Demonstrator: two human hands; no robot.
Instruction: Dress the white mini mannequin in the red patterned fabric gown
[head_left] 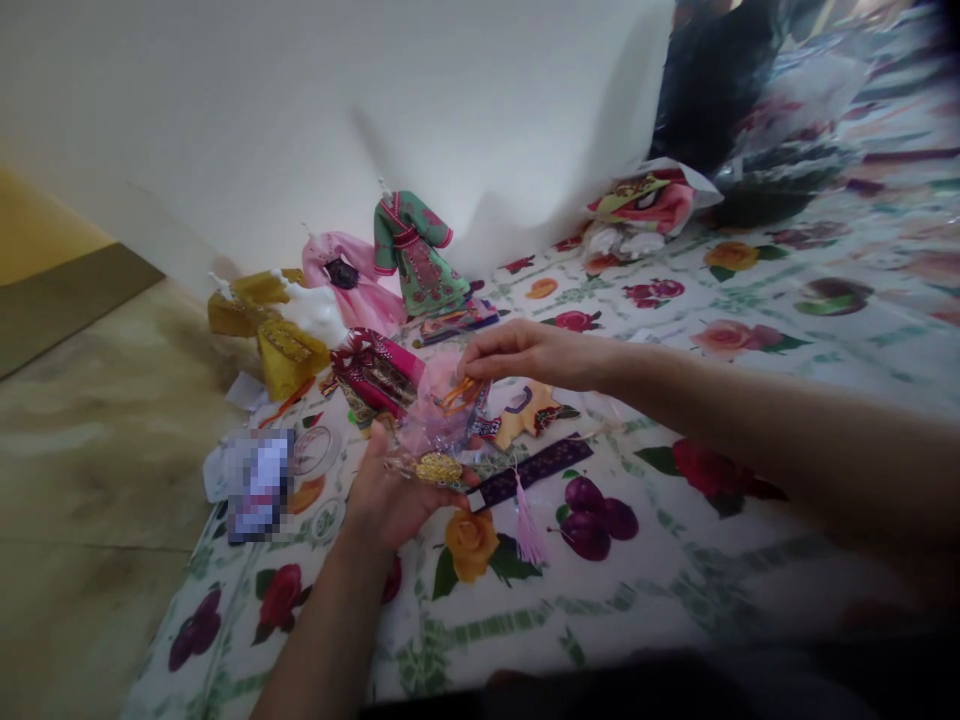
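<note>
My left hand (384,505) is palm up under a clear plastic bag (435,435), its fingers curled around the lower part. A gold oval ornament (439,468) lies at the bag's near end, and sheer pink material (442,385) shows above it. With fingertips pinched, my right hand (510,350) holds orange cord (459,396) at the top of the bag. Just right of my left hand lies a dark purple patterned strip (532,472) with a pink tassel (529,525). A small tan garment piece (526,412) rests below my right hand.
Small dresses stand by the wall: a green one (420,255), a pink one (356,280) and yellow ones (292,350). A maroon garment (375,370) lies nearer. Tape rolls (316,450) sit left on the flowered tablecloth (600,620). A stuffed bag (649,205) and a person in dark clothing (712,85) are at back right.
</note>
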